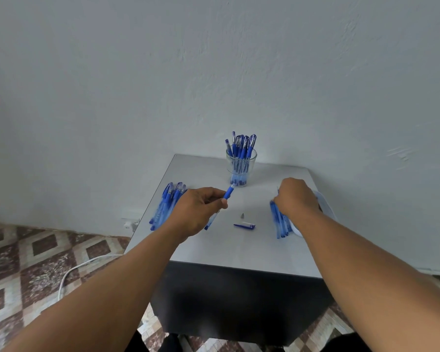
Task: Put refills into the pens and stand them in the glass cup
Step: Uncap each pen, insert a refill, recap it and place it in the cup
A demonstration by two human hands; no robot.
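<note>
Head view, single entry.

Left hand: gripping a translucent blue pen barrel with a blue rubber sleeve, fingers curled round it, open front end pointing toward the cup.

Right hand: reaching down onto the loose pile of thin blue refills at the right side of the grey bench top; fingers curled and facing away, so whether this grip is already closing on a refill cannot be told.

Clear glass cup: standing upright near the far edge of the bench, holding a cluster of finished blue pens.

Heap of unfilled blue pens: lying at the left edge, just behind the left hand.

Small metal pen tip and blue pen cap: lying loose mid-bench, between the hands.

Step in hand, by judgement: fetching a refill for the opened barrel. The next move is calling for one refill singled out from the pile, aligned with the barrel's mouth and slid in; then tip and cap going on.

Room: the middle of the bench is offering working space; the refill pile is sitting close to the right edge, beside a white rounded object, so a careless sweep may be pushing refills off.
</note>
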